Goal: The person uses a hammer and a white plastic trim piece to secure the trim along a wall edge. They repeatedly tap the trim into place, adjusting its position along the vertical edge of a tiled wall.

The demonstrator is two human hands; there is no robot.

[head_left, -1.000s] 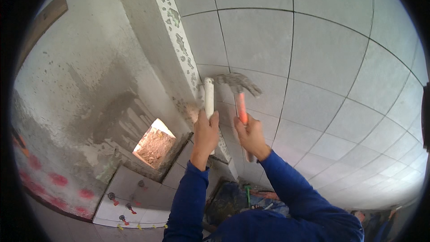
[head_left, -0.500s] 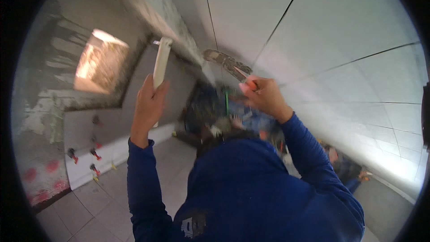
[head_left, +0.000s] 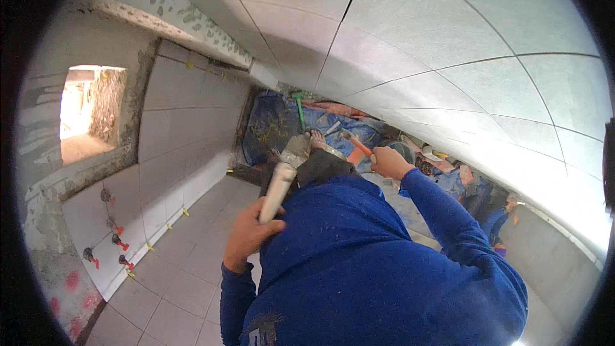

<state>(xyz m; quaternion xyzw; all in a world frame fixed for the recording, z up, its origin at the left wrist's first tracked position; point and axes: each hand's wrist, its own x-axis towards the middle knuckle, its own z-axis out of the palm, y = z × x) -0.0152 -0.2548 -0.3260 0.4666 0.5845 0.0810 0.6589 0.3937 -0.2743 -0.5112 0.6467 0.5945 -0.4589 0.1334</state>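
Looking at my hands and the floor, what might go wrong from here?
If the right hand loses its grip, the orange-handled tool might drop near the bare foot. The crumpled blue sheet and the green tool lying on it could perhaps trip someone stepping there.

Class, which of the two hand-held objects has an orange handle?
The hammer in the right hand; the other, in the left hand, is a plain cream-coloured rod.

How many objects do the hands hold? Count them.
2: a pale bar in the left hand, an orange-handled tool in the right hand. More may be hidden.
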